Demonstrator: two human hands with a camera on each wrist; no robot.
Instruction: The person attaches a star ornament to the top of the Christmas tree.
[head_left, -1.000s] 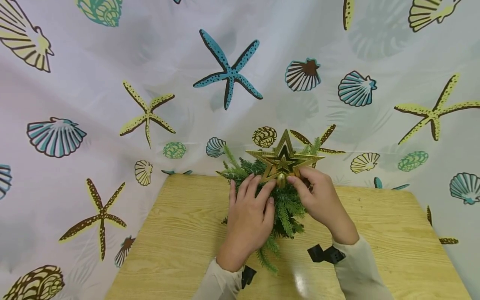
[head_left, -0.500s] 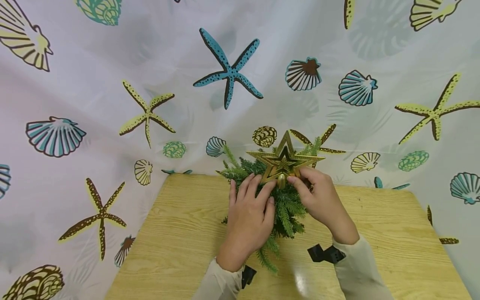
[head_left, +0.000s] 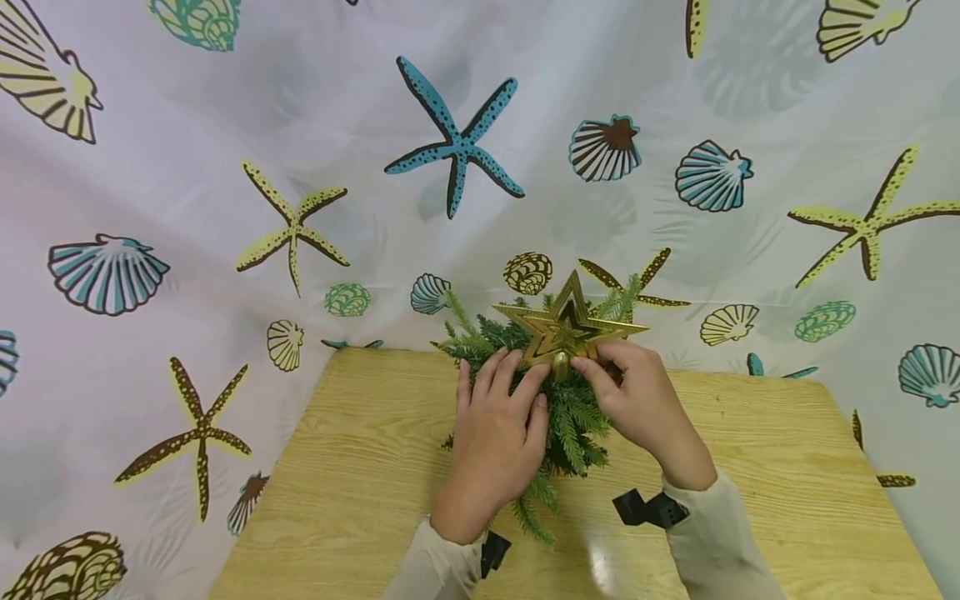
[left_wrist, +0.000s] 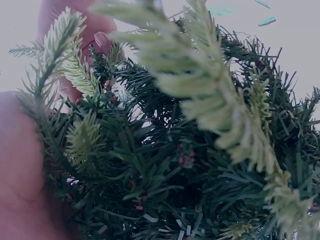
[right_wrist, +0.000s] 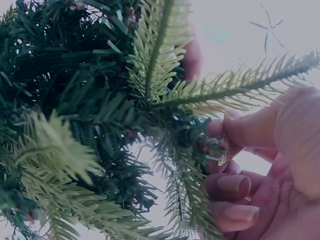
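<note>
A gold star tree topper [head_left: 558,333] stands at the top of a small artificial Christmas tree [head_left: 573,425] in the head view. My right hand [head_left: 641,400] pinches the star's lower right part between thumb and fingers, beside its short gold socket [head_left: 560,367]. In the right wrist view a sliver of the gold star [right_wrist: 223,161] shows between those fingers. My left hand [head_left: 498,437] holds the tree's upper branches from the left, its fingertips close under the star. Green needles [left_wrist: 150,165] fill most of the left wrist view and hide the left fingertips.
The tree is on a light wooden table [head_left: 360,467]. Behind and around it hangs a white curtain [head_left: 315,108] printed with starfish and shells. Black wrist cameras [head_left: 651,508] are strapped over both sleeves.
The star's top point has dipped a little, so the star leans more than before. My right fingers have shifted slightly with it, while the left hand stays almost still.
</note>
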